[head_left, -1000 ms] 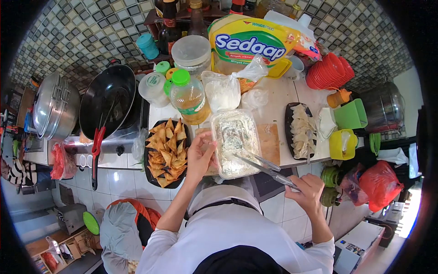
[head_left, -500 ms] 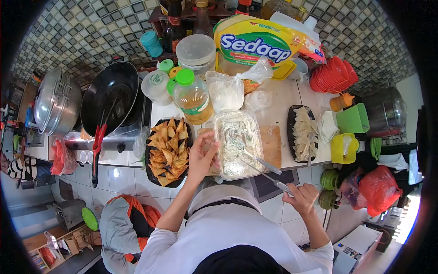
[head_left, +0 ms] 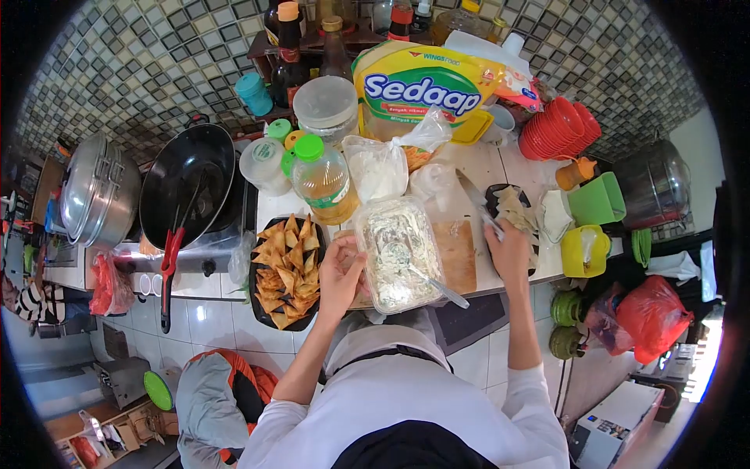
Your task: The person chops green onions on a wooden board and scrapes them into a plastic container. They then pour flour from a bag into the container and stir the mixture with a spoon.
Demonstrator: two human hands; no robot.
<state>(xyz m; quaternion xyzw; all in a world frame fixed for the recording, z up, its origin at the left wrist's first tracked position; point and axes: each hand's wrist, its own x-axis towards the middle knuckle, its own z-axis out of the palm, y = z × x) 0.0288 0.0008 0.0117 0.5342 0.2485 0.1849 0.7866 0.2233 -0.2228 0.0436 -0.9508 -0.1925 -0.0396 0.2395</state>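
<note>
My left hand grips the left rim of a clear plastic container, tilted slightly on the counter. Inside is a pale, creamy mixture with green flecks, and a metal spoon rests in it with its handle over the right edge. My right hand is closed around the handle of a knife, its blade pointing away toward the back. That hand is over the near left part of a black plate of pale, uncooked folded dumplings, hiding part of them.
Golden fried triangular pastries fill a black plate on the left. A wooden board lies beneath the container's right side. Behind stand an oil bottle, a bag of white powder and a yellow Sedaap pack. A wok sits on the stove.
My right hand has carried the knife out of the container, up and to the right, to the plate of dumplings. The spoon stays in the mixture; my left hand still holds the container.
</note>
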